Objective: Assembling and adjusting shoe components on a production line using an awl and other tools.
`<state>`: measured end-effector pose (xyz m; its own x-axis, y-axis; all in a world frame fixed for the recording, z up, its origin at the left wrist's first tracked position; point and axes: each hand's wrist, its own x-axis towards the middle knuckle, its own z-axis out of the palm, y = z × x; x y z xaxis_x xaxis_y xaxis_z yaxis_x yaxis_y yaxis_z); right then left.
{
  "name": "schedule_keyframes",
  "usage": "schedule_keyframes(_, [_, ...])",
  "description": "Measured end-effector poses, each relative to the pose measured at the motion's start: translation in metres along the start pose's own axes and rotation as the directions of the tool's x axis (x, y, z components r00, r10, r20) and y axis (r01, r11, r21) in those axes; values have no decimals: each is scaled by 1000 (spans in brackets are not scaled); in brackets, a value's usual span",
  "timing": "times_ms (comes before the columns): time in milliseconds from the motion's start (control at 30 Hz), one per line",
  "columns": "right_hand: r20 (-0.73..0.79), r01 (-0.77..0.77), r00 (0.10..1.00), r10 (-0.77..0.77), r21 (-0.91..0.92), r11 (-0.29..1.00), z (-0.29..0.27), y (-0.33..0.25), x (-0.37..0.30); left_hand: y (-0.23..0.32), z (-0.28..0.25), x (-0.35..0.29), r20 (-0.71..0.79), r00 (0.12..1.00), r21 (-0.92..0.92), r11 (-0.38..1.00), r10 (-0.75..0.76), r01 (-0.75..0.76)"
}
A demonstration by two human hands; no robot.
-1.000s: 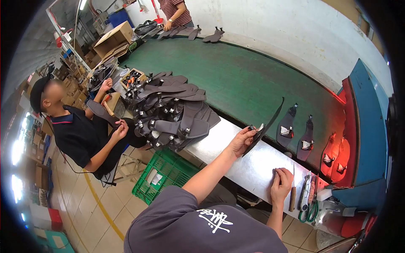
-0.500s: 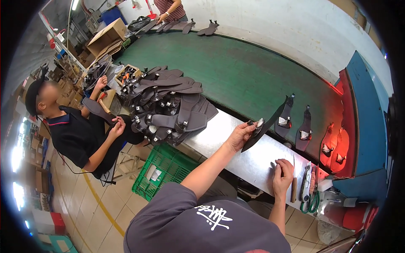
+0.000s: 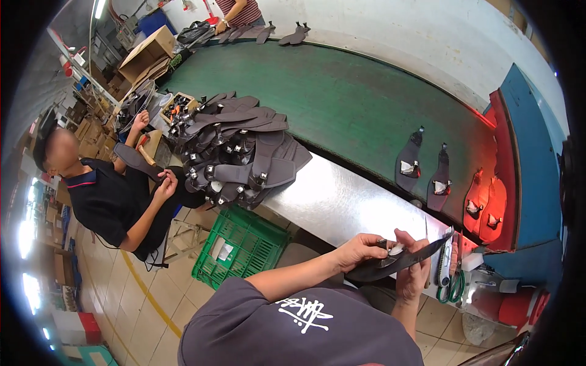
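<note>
1. Now both hands are on one sandal point(image 3: 375, 269), held low and slanting over the near edge of the worktop point(image 3: 342, 198), toe end unclear.
2. The left hand point(image 3: 359, 252) pinches it by the strap, beside a white wad point(image 3: 397, 249). The right hand point(image 3: 412, 277) touches the sole from behind; whether its fingers close on it I cannot tell.
3. So the right hand, bare on the worktop half a second ago, has joined the left, and neither is free.
4. Compared with that earlier frame, the sandal sits lower and nearer the body, its far tip swung from 1 toward 2 o'clock.
5. From the sandal, the pile point(image 3: 271, 149) lies at 10 o'clock, two loose sandals point(image 3: 408, 168) on the green belt point(image 3: 329, 91) at 12 to 1, a red-lit pair point(image 3: 482, 207) at 2, and green-handled scissors point(image 3: 453, 290) at 4.
6. The seated co-worker point(image 3: 101, 204), between 9 and 10, still holds a sole point(image 3: 131, 157).
</note>
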<state>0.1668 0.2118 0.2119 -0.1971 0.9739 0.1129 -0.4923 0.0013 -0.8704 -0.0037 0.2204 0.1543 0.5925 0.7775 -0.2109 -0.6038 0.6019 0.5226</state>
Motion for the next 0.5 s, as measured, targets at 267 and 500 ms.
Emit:
schedule_keyframes(267, [-151, 213, 960, -235, -148, 966, -6, 2, -7, -5, 11, -1, -140, 989, 74, 996, 52, -42])
schedule_keyframes(500, [-301, 220, 911, -281, -221, 950, -5, -43, -5, 18, -9, -3, -223, 953, 101, 977, 205, -187])
